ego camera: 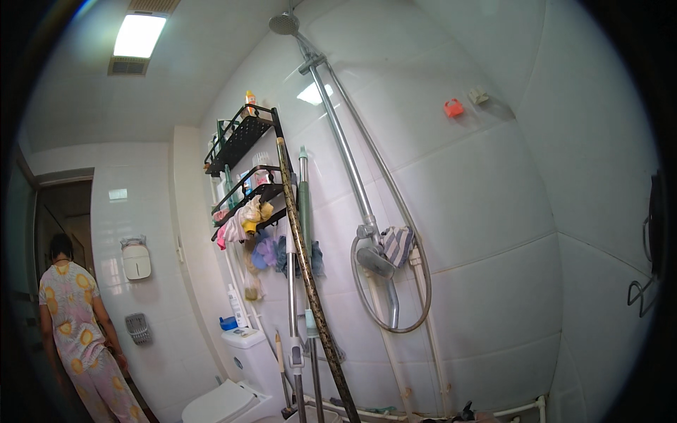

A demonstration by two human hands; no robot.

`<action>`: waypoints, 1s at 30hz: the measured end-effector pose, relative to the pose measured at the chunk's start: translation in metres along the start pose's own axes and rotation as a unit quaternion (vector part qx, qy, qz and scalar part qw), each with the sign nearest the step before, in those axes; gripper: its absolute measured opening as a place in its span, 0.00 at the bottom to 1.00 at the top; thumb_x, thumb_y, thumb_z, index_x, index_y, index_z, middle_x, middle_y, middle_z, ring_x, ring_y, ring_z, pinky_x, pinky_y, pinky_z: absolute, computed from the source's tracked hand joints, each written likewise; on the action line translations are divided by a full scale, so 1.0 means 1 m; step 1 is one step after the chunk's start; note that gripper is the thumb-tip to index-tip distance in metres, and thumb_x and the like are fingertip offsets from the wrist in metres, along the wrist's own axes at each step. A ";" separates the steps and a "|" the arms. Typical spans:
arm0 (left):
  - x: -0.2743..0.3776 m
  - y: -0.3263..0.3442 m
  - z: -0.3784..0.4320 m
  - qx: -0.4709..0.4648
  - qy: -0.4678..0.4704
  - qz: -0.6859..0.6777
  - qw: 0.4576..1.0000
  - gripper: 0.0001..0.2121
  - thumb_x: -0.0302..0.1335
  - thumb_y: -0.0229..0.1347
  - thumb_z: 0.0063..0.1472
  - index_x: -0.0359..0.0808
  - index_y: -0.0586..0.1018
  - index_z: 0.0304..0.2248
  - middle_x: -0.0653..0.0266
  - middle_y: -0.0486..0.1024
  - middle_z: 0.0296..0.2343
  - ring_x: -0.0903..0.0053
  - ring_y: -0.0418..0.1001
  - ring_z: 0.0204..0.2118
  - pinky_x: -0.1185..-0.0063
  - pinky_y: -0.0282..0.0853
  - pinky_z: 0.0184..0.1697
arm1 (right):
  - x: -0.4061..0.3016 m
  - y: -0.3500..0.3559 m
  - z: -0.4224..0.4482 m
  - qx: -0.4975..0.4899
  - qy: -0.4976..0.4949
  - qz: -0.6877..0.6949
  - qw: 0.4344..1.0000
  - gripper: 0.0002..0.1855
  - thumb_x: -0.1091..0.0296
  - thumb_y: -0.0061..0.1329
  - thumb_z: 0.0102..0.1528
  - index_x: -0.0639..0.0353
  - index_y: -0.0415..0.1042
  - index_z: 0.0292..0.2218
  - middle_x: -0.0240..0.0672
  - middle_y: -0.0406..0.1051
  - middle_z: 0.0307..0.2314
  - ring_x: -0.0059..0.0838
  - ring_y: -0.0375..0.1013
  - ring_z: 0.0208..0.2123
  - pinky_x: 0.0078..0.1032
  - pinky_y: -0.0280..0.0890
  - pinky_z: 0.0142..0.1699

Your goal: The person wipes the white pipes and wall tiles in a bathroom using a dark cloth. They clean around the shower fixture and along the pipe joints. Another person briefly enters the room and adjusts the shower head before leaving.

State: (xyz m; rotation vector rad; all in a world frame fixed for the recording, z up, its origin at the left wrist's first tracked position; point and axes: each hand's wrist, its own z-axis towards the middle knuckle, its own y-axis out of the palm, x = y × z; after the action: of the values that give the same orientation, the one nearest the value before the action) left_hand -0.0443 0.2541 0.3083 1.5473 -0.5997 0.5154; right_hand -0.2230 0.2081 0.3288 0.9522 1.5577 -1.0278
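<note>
Both of my hands are out of view. Before me, a shower set with a steel riser pipe (342,143) runs up the tiled wall to a round shower head (284,24). Its hose (394,329) hangs in a loop below the mixer valve (374,261), and a striped cloth (398,246) is draped there. Left of it, several long poles lean upright, among them a dark patterned pole (312,275) and a green-handled mop (303,206). Behind them stands a white toilet (246,343) with its lid (219,404) down.
Black wall shelves (240,143) carry bottles and hanging cloths (246,219). A person (79,328) in patterned clothes stands by the doorway, back towards me. A tissue box (136,261) and a grey basket (138,329) hang on the wall. White pipes (521,408) run low along the wall.
</note>
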 end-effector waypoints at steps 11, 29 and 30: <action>0.012 0.050 -0.024 0.033 -0.004 0.025 0.999 0.22 0.50 0.42 0.62 0.38 0.72 0.37 0.59 0.74 0.36 0.65 0.71 0.42 0.60 0.64 0.45 | -0.006 0.016 -0.006 -0.065 -0.046 0.215 0.973 0.16 0.61 0.58 0.50 0.65 0.75 0.35 0.26 0.70 0.26 0.22 0.67 0.26 0.21 0.64 0.30; 0.004 0.024 -0.014 0.030 0.008 0.009 0.999 0.19 0.47 0.43 0.63 0.39 0.73 0.37 0.63 0.75 0.31 0.70 0.74 0.35 0.68 0.71 0.37 | 0.015 0.022 0.015 -0.063 -0.109 0.128 0.984 0.24 0.57 0.52 0.54 0.68 0.67 0.45 0.37 0.70 0.37 0.28 0.68 0.39 0.27 0.64 0.44; 0.002 0.016 -0.010 0.019 0.010 0.008 1.000 0.19 0.47 0.43 0.63 0.38 0.73 0.37 0.64 0.76 0.32 0.70 0.74 0.35 0.68 0.71 0.37 | 0.012 0.021 0.017 -0.062 -0.085 0.075 0.992 0.24 0.56 0.51 0.55 0.67 0.67 0.45 0.37 0.70 0.37 0.28 0.68 0.39 0.27 0.64 0.44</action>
State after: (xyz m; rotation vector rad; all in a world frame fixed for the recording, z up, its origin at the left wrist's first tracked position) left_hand -0.0534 0.2636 0.3225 1.5725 -0.5905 0.5561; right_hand -0.2009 0.2000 0.3117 0.8585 1.3704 -0.8722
